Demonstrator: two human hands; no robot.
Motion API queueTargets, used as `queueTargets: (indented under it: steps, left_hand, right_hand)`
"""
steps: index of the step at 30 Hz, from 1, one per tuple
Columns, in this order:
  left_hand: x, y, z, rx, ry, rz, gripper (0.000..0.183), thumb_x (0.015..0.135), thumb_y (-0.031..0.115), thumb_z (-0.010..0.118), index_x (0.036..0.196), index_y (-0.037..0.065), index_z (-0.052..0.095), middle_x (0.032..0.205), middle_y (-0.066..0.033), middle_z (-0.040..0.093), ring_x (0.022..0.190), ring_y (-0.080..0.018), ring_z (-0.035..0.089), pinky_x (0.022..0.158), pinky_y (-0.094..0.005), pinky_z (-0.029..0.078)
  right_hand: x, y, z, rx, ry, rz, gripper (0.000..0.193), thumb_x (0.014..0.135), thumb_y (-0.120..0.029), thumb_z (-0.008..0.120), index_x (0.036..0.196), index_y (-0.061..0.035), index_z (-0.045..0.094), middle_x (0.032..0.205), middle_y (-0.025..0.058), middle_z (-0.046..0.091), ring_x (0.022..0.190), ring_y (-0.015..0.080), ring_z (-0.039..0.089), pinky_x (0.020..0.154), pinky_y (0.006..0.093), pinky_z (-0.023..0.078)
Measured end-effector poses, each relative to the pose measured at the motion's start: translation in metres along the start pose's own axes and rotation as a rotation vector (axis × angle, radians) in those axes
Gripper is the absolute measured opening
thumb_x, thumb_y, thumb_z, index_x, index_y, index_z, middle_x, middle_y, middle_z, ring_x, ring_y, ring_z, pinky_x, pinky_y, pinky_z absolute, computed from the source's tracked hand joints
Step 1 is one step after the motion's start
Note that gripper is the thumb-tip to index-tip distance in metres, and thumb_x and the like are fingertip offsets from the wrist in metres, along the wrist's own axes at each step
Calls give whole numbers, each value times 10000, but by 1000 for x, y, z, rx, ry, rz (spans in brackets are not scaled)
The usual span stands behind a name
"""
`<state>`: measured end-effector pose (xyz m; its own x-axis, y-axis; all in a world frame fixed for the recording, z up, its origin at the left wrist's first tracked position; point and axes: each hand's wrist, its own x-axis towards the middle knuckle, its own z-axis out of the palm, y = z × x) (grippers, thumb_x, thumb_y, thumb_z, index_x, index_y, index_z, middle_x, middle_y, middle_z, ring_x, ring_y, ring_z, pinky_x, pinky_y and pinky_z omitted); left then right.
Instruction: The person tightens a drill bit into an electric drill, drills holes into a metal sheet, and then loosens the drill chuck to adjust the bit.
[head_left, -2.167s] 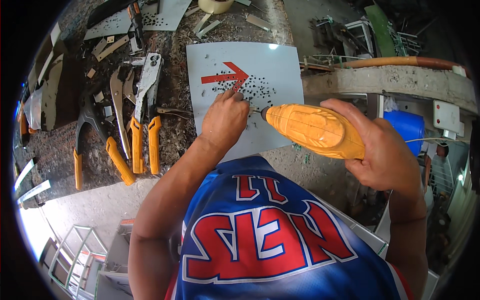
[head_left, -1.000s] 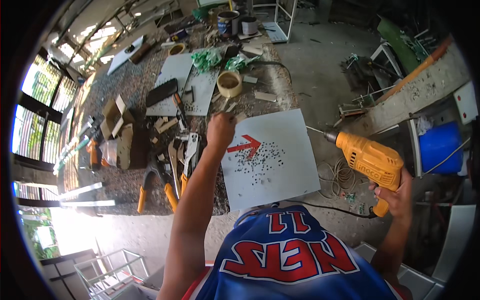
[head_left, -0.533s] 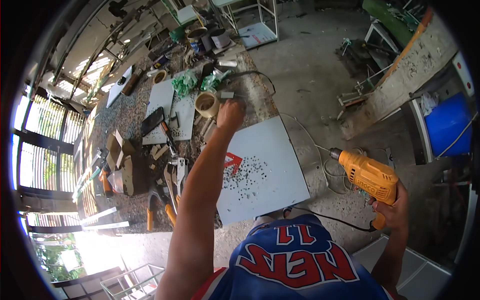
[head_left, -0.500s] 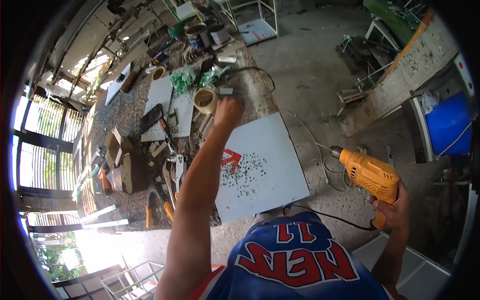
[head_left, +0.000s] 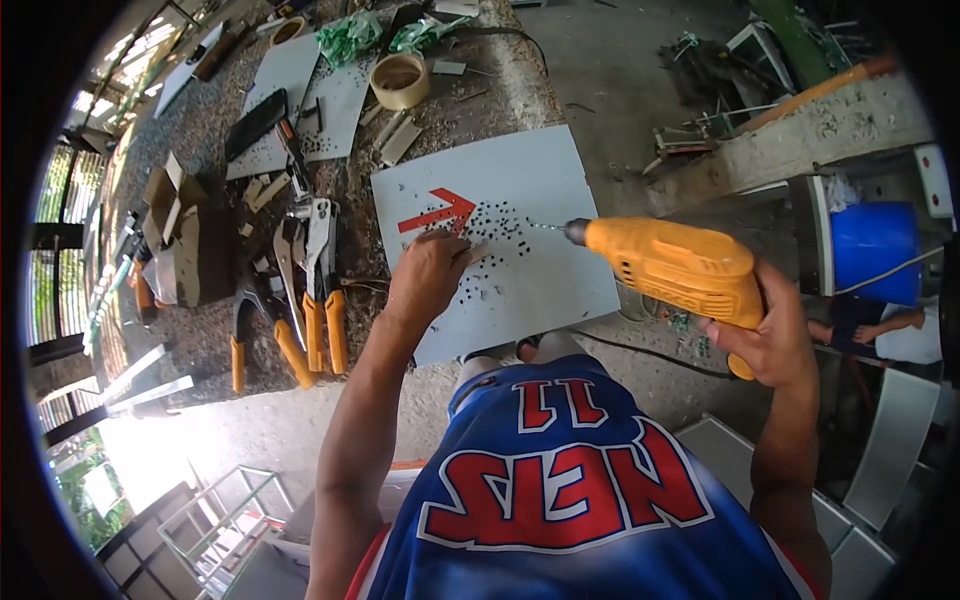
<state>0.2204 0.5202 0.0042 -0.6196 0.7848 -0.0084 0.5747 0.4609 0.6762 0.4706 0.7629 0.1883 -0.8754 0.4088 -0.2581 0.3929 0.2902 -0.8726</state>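
Closest to me is the worker's blue jersey (head_left: 570,490). The right hand (head_left: 775,335) has its fingers wrapped around the grip of one yellow drill (head_left: 680,265). The left hand (head_left: 425,278) is curled in, thumb and fingertips pinching one small pale piece (head_left: 478,255) down by the sheet.

The drill lies level to the right, its single bit (head_left: 548,226) pointing left over the sheet; I can't tell if the tip touches anything.

That's one pale grey sheet (head_left: 540,300) at the bench's edge, with one red arrow (head_left: 440,208) and dark specks (head_left: 505,225) too many to count. Left of it on the workbench (head_left: 200,340) lie two yellow-handled tools (head_left: 313,335), four grips in all, and one bare-metal plier (head_left: 284,250) beside them.

Farther back I count one brown box (head_left: 205,265), one broad tape roll (head_left: 403,98) and two green plastic bundles (head_left: 350,38). Off right stands one blue container (head_left: 872,255), and just below it another person (head_left: 915,335) shows in part.
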Motion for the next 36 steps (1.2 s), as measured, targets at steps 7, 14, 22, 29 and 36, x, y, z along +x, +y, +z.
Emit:
queueTargets:
  steps: [7,14,22,29,36]
  left_hand:
    - [-13,-7,15,25,69,127,120,811,55,571,800,7,681,862,-169,643,873,-362,623,814,-450,507]
    - [-10,-16,24,86,37,136,128,832,102,620,841,2,699,898,-156,663,890,-354,630,827,-440,509]
    - [-10,-16,24,54,47,141,105,784,40,575,779,3,674,863,-161,649,887,-353,626,815,-435,514]
    - [-11,-16,27,62,84,146,84,742,3,560,739,9,644,832,-160,630,895,-360,614,809,-446,514]
    - [-12,-14,23,40,78,142,89,736,-6,557,735,7,645,840,-165,630,888,-365,619,814,-447,516]
  right_hand:
    - [22,-66,42,-212,-237,-25,760,692,45,670,1409,46,419,1275,161,588,1218,191,537,1050,311,379]
    - [38,-104,76,-516,-313,48,776,690,91,609,1431,-57,435,1170,170,660,1097,219,636,969,314,460]
    - [45,-110,87,-548,-337,16,770,699,91,589,1437,-60,427,1158,164,663,1057,216,649,949,311,474]
    - [49,-110,92,-628,-330,-85,721,694,53,590,1397,-16,446,1125,219,658,1004,311,673,891,360,505]
    - [49,-116,95,-651,-334,-29,771,703,101,608,1438,-46,423,1169,171,661,1075,220,646,959,312,466]
